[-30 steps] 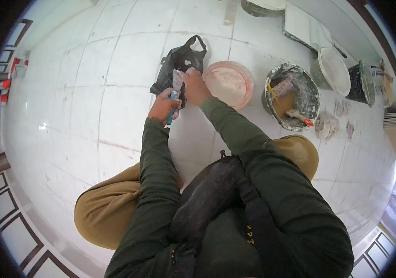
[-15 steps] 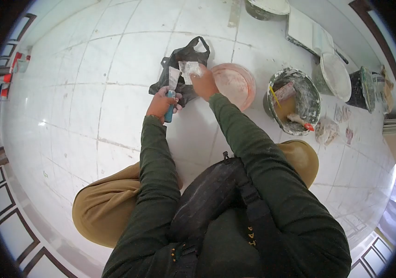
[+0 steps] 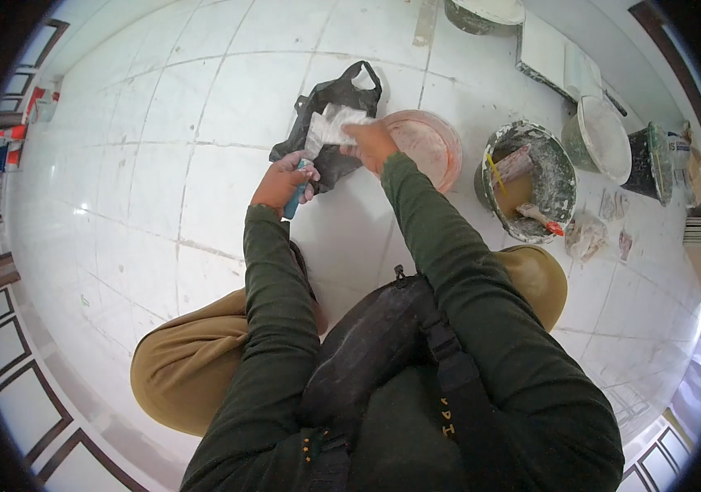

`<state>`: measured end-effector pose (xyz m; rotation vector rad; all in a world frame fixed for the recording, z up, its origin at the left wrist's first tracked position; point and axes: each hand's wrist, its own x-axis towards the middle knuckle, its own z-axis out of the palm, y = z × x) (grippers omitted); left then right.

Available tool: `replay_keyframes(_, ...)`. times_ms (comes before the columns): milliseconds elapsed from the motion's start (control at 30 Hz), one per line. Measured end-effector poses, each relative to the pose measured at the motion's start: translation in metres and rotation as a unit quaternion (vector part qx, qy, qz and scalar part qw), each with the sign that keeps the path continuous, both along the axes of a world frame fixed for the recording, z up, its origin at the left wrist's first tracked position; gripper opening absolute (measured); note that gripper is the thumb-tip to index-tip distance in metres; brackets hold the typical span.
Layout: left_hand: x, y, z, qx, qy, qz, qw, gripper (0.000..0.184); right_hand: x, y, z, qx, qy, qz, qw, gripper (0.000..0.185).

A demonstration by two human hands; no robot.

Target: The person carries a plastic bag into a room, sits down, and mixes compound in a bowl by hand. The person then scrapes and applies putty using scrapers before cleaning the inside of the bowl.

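My left hand (image 3: 279, 182) is closed round the teal handle of a putty knife (image 3: 295, 198), whose pale blade points away from me. Pinched in my right hand (image 3: 373, 144) is a whitish, dusty flat piece (image 3: 336, 125); its exact kind cannot be made out. It overlaps the knife's blade, and whether the two touch is unclear. Beneath both hands a black plastic bag (image 3: 336, 169) lies crumpled on the floor. Just right of my right hand stands a round pinkish basin (image 3: 428, 148) with powdery residue.
On the right, a dark bucket (image 3: 490, 193) holds murky water, a brush with a red tip (image 3: 543, 220) and a yellow stick. Crumpled plastic (image 3: 587, 236) lies beside it. More buckets (image 3: 600, 139) line the right wall. White floor tiles (image 3: 145, 180) extend left.
My right hand has brought the whitish piece leftward over the putty knife's blade, which was apart from it before. The view has shifted slightly.
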<state>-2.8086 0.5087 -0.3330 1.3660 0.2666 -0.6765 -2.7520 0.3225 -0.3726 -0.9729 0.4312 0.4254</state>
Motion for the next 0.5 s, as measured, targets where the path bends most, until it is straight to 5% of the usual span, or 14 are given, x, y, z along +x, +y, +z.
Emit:
replay_keyframes(167, 0.003, 0.005, -0.012, -0.017, 0.008, 0.038, 0.999, 0.034, -0.008, -0.013, -0.011, 0.020, 0.025, 0.127, 0.991, 0.022)
replay_keyframes(267, 0.006, -0.001, -0.006, -0.004, 0.001, 0.057, 0.998, 0.029, -0.009, -0.027, 0.001, -0.009, 0.014, -0.003, 1.000, 0.025)
replay_keyframes(367, 0.007, -0.012, 0.005, -0.023, 0.035, 0.085, 0.996, 0.029, -0.008, -0.029, 0.028, -0.101, -0.083, -0.004, 0.991, 0.028)
replay_keyframes(400, 0.009, -0.014, 0.005, -0.032, 0.031, 0.075, 0.996, 0.028, -0.008, -0.025, 0.023, -0.240, -0.201, 0.000, 0.950, 0.029)
replay_keyframes(467, 0.012, -0.017, -0.001, -0.048, 0.024, 0.054, 0.997, 0.028, -0.012, -0.009, 0.005, -0.490, -0.411, 0.006, 0.769, 0.032)
replay_keyframes(500, 0.013, -0.018, -0.003, -0.056, 0.015, 0.051, 0.997, 0.028, -0.014, -0.004, 0.003, -0.498, -0.445, 0.034, 0.743, 0.033)
